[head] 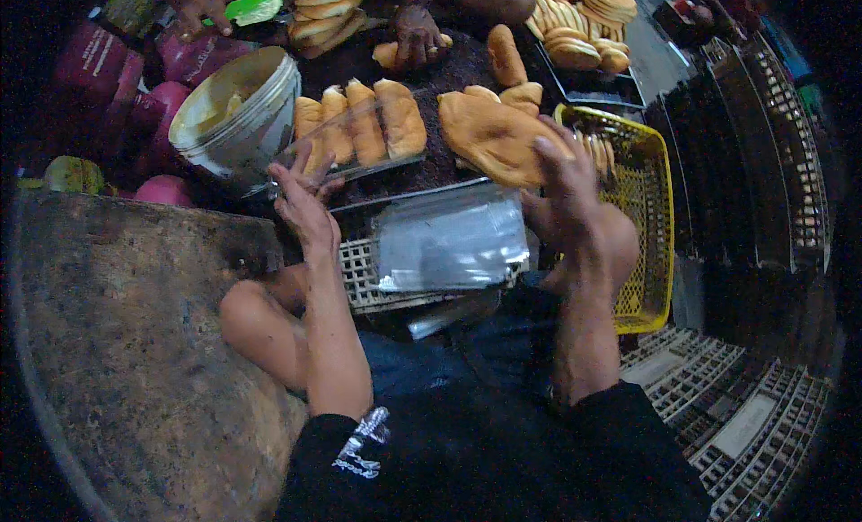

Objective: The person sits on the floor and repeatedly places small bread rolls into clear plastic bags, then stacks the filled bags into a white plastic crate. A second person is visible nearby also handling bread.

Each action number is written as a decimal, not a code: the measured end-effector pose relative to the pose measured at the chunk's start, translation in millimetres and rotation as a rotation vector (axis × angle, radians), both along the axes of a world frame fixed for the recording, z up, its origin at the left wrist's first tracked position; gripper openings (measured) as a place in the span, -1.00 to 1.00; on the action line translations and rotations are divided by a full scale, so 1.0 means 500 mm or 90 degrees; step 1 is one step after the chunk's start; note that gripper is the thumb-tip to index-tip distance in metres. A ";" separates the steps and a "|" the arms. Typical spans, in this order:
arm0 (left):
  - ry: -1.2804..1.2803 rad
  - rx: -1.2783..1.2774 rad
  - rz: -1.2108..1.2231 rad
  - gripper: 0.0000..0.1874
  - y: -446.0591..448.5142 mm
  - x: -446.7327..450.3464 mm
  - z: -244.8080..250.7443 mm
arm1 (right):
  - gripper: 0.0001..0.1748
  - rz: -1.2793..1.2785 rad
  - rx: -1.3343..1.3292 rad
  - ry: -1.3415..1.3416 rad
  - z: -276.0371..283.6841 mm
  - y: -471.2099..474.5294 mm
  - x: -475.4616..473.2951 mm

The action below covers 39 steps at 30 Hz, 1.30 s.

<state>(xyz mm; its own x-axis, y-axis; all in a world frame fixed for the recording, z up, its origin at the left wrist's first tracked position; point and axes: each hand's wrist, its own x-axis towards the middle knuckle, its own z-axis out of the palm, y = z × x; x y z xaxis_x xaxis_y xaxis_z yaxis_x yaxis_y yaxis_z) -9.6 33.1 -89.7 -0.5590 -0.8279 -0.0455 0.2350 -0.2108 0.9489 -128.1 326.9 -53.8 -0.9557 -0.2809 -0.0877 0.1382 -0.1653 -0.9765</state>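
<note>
My right hand [572,175] grips the end of a large flat bread bun [495,138], thumb below and fingers on top. My left hand [306,202] is raised at the left end of a clear plastic bag [350,128], which its fingers appear to hold. Through and behind this bag show several long bread rolls [366,121] side by side on a dark crumb-covered surface [438,135]. Below, between my hands, a stack of clear plastic bags [451,239] lies on a pale lattice crate [357,269]. Smaller buns [522,96] sit behind the one in my right hand.
Left stands a bucket [242,118] with pale spread inside. A co-worker's hand [414,37] touches a roll; another hand [199,10] is near a green tool [254,8]. Stacked buns [326,14] are behind. A yellow basket [663,219] and a loaded tray [596,91] are right.
</note>
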 end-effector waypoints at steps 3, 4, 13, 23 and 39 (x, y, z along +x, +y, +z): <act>-0.011 -0.040 -0.110 -0.20 0.018 0.004 0.016 | -0.22 -0.002 -0.001 0.005 0.138 0.084 0.047; -0.011 -0.045 -0.132 -0.18 0.028 0.008 0.021 | -0.25 0.053 0.000 -0.006 0.165 0.083 0.056; 0.181 -0.036 -0.357 -0.21 0.123 0.076 0.062 | -0.30 0.177 0.065 0.021 0.133 -0.019 0.097; 0.202 0.386 -0.271 -0.28 0.204 0.005 0.131 | -0.50 -0.289 0.246 0.891 0.164 -0.088 0.143; -0.896 -0.715 -0.927 -0.30 0.291 0.003 -0.107 | -0.09 -0.427 0.789 0.035 -0.506 0.656 -0.381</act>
<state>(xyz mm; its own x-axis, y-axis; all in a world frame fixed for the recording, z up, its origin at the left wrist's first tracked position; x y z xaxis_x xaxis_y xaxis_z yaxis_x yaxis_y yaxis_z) -7.9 178.4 -143.0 -0.6375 -0.0153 -0.7703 -0.2067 0.9666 0.1518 -318.5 655.0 -306.8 -0.8853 0.4537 0.1020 0.3350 0.7744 -0.5366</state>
